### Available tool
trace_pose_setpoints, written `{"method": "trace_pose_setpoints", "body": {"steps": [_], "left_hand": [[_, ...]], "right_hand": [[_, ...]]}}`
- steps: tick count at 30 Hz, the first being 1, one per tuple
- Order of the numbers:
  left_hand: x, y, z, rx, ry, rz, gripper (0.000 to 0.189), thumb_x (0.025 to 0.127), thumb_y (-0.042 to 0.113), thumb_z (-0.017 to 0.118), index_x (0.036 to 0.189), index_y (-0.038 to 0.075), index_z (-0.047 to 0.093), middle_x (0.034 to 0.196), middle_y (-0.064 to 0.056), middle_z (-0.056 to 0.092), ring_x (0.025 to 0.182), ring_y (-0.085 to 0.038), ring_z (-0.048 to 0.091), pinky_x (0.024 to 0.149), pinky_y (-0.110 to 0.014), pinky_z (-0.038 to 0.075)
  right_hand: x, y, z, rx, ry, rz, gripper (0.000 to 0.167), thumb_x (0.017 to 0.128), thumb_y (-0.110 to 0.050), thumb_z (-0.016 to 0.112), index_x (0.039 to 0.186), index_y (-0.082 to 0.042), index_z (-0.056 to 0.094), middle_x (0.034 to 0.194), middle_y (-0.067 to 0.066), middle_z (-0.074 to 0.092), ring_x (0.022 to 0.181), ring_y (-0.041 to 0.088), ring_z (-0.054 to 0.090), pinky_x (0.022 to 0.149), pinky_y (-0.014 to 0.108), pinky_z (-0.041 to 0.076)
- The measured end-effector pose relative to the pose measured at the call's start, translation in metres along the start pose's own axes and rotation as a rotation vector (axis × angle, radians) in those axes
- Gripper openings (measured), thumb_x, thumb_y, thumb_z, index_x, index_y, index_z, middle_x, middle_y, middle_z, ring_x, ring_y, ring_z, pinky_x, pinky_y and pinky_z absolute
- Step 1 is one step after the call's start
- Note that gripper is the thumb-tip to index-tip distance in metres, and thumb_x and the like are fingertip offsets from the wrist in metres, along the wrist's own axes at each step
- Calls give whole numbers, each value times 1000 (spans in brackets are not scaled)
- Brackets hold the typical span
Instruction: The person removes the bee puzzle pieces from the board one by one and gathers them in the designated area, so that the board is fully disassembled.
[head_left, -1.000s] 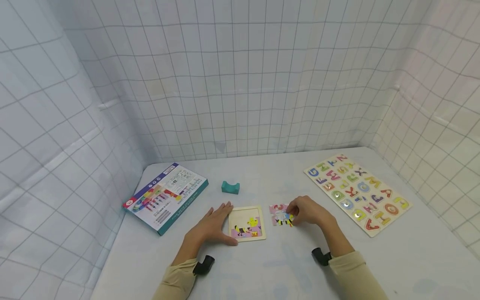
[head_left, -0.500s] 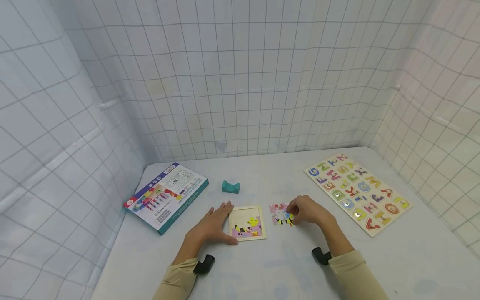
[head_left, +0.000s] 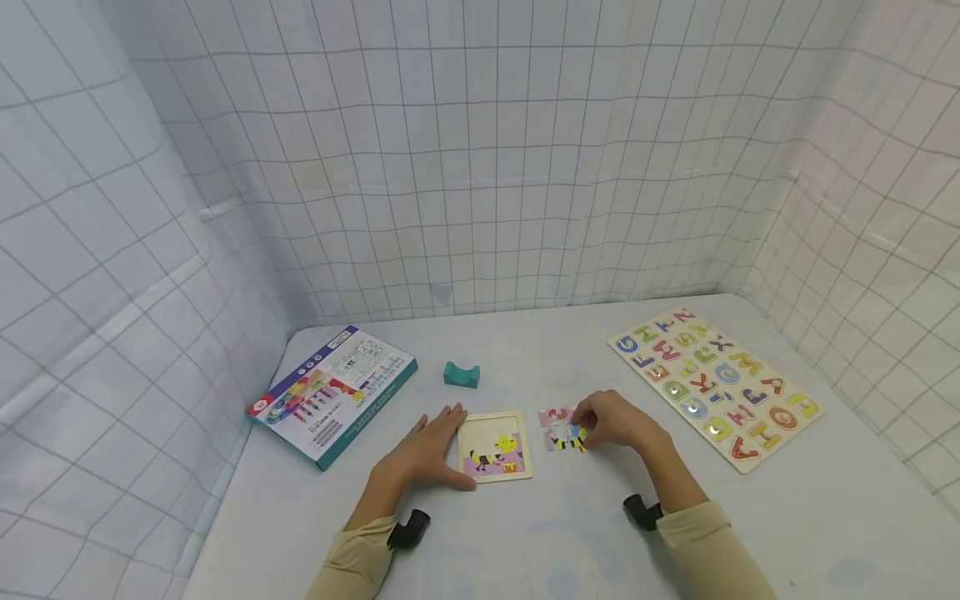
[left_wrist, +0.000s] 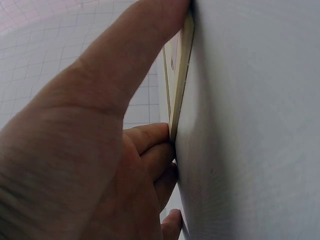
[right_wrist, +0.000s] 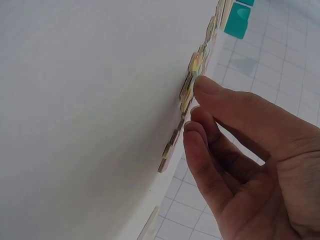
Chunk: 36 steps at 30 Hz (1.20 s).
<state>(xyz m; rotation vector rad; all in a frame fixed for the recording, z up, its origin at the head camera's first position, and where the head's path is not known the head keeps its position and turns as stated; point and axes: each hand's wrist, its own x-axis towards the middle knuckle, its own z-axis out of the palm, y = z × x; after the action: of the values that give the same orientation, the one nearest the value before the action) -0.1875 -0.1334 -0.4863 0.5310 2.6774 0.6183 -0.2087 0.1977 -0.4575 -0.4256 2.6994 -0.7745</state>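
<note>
My left hand lies spread at the left side of a square wooden puzzle tray, thumb by its near left corner and fingertips along its left edge. Yellow-and-pink picture pieces fill the tray's lower part; bare wood shows above. Just right of the tray, several jigsaw pieces lie fitted together on the table. My right hand pinches a puzzle piece at the right side of this group between thumb and curled fingers, low over the table. The fingers partly cover that piece in the head view.
A flat box with a printed picture lies at the left. Behind the tray stands a small teal block with a curved top. An alphabet puzzle board lies at the right. White gridded cloth walls enclose the table.
</note>
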Motion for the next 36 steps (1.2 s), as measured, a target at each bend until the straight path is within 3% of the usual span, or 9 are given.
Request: {"method": "trace_pose_setpoints", "body": {"steps": [4,15,36], "left_hand": [[-1,0,0,-5,-2,-3,115,66,54,83,155,12,24,164,-6,21,153,-25,13,125,-51,8],[-2,0,-1,-12,-4,-5,114,67,54,83,155,12,24,164,-7,21,153,-25,13,125,-52,8],[-2,1,-2,-8,-4,2,115,66,56,83,155,12,25,163,-5,22,153,-25,14,125,-52,7]], "right_hand": [[1,-4,1,-2,7,-28,28,70,0,82,96,-4,72,85,0,65,77,13,55,70,26,51],[7,-28,8,42,11,-2,33,70,-6,85,101,-6,73,86,0,65,78,13,55,70,26,51],[26,-71,38,14,-61,-169,31,72,-9,85,101,-7,72,85,0,65,78,13,54,69,24,49]]}}
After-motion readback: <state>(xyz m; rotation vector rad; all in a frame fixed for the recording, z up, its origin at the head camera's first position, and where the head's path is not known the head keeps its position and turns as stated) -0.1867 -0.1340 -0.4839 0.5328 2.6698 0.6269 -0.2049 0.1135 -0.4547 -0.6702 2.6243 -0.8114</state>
